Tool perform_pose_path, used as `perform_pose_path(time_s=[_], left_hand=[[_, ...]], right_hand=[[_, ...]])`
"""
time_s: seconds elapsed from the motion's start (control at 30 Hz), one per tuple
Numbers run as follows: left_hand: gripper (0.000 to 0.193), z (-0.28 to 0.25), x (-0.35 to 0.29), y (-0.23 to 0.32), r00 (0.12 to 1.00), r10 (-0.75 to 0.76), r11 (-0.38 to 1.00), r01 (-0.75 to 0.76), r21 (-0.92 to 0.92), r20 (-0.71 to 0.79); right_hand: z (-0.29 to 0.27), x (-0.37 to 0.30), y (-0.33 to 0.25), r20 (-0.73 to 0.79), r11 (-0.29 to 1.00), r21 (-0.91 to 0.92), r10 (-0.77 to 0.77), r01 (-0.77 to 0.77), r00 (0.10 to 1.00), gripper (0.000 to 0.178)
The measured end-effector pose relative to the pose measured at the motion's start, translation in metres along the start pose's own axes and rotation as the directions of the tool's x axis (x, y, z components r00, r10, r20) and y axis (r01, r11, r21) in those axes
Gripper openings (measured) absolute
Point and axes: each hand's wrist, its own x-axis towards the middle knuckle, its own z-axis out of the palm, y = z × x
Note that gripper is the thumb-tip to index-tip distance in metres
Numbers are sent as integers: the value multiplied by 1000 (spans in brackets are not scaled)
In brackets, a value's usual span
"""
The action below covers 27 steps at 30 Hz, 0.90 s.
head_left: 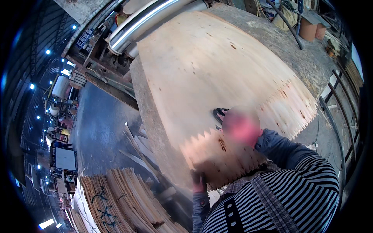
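- Sheet (210,73): thin pale wood, dark knots, saw-toothed near edge; spread across the desk (150,112) from the far-edge roller (155,21) (smooth, shiny metal) toward the near edge.
- Strip (237,161): browner wood, jagged on both long sides, at the desk's near edge.
- Right hand (244,127): over the strip, beside a black looped tool (215,114); blurred, so I cannot tell its fingers' grip.
- Left hand (199,180): at the strip's near-left corner; finger state unclear.
- Rough grey desk shows along the left edge and far-right corner.
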Motion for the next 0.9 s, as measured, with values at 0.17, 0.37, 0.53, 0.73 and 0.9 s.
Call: perform_pose_path(time_s=[0.17,0.37,0.53,0.73,0.9], left_hand=[[40,-18,-10,-15,970,-230,782,139,-607,-75],[29,-45,-10,52,929,-352,694,176,-699,-116],[29,-49,-2,58,934,-353,629,189,-754,-61],[29,-66,3,61,990,131,968,-140,-209,-53],[37,-67,1,185,995,86,633,-15,-774,51]], right_hand=[[31,63,28,6,1000,-15,2,-2,1000,47],[81,75,56,25,969,-231,95,-86,995,52],[33,-1,10,153,995,-66,-66,77,986,57],[7,-122,-15,416,982,45,-184,181,890,75],[1,-165,-23,403,1000,20,5,-14,915,85]])
